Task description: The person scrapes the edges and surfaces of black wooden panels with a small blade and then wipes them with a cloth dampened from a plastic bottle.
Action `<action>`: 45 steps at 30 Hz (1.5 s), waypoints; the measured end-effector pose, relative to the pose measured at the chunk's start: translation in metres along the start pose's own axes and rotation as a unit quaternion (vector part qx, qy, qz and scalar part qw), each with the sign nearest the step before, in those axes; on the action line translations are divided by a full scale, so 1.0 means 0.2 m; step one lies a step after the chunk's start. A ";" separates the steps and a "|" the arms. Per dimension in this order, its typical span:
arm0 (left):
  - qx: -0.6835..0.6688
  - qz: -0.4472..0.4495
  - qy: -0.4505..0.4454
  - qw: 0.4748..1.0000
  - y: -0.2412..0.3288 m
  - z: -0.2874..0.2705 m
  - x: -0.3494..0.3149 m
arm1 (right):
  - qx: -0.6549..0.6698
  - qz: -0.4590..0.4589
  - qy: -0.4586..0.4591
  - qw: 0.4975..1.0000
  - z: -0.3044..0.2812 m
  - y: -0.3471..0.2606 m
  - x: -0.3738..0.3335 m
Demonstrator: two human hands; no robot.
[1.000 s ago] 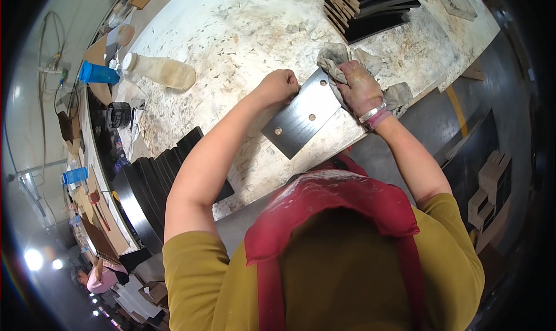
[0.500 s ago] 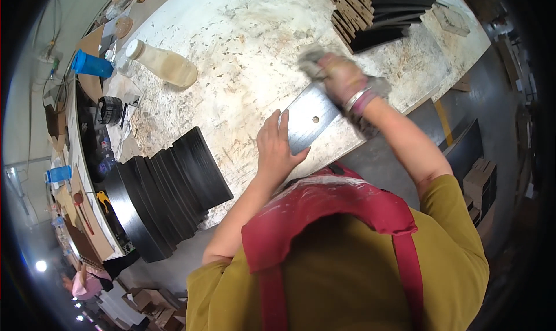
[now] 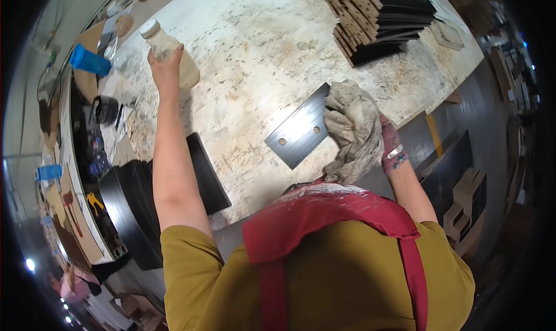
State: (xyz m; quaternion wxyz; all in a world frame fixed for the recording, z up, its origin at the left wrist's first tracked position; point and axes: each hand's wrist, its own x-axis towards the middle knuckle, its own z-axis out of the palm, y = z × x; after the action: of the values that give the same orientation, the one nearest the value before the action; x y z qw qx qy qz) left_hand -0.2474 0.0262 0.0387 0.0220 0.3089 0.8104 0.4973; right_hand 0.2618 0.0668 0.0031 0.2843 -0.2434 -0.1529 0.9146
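Plainly enough, the left hand (image 3: 166, 69) is curled round a pale, white-capped bottle (image 3: 190, 71), thumb and fingers against its sides; the palm side and part of the bottle's body are hidden behind it. Over to the right hand (image 3: 389, 135), a crumpled grey cloth (image 3: 354, 125) lies just beside and covers most of the fingers, so whether they pinch it cannot be told. Left of that hand, beyond the cloth, a dark flat plate (image 3: 296, 133) rests on the stained worktable (image 3: 231, 76); two holes show, but the cloth hides its right end. Nearer the body than the left hand, dark boards (image 3: 128, 206) run partly behind the forearm. Farther out from the right hand, a stack of dark pieces (image 3: 370, 27) is cut off at the upper edge.
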 end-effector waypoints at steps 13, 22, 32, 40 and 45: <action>0.184 0.493 -0.256 0.811 0.59 0.28 -0.84 | -0.007 -0.055 0.031 0.998 0.19 0.07 0.15; 0.277 0.538 -0.230 0.762 0.70 0.20 -0.78 | 0.026 -0.027 0.044 0.998 0.17 0.08 0.16; 0.205 0.476 -0.282 0.807 0.49 0.20 -0.71 | 0.045 0.037 0.105 0.993 0.07 0.33 0.55; 0.024 0.077 -0.058 0.995 0.18 0.10 -0.10 | 0.159 -0.026 -0.091 0.983 0.20 0.14 0.20; 0.783 0.167 -0.088 0.593 -0.82 -0.15 0.50 | 0.205 -0.052 -0.162 0.964 0.00 0.16 0.16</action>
State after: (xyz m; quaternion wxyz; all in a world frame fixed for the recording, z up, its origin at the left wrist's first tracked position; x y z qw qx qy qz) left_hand -0.4165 0.0027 -0.0545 -0.2404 0.3792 0.8166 -0.3628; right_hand 0.2237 0.0613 -0.0213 0.3465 -0.0207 -0.0186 0.9376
